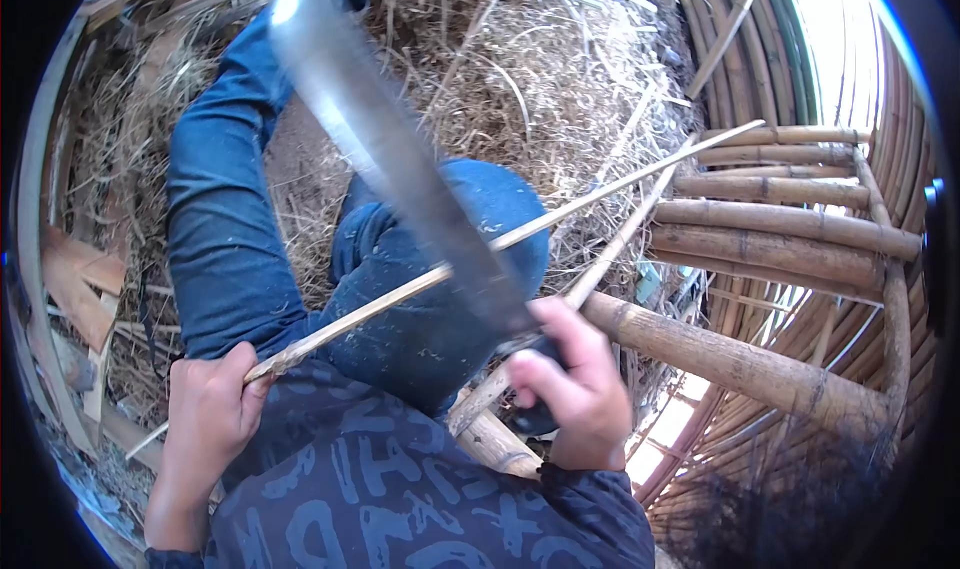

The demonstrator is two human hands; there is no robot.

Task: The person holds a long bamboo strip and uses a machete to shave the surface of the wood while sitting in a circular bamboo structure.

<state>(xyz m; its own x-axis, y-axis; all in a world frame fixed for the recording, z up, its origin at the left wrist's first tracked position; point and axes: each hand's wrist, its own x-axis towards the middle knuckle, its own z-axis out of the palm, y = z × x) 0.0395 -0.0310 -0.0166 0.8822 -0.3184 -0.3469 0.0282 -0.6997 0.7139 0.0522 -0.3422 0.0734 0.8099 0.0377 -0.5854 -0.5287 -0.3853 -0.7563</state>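
Hands (207, 397) grip a slender strip (370, 312) and broad metal knife (400, 169).

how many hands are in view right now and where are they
2. The left hand, at lower left, grips a thin pale strip; the right hand, right of centre, holds a large knife. No other hand shows.

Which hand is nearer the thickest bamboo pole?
Right. The right hand is just left of the pole, near its end; the left hand is much farther left, gripping a thin strip.
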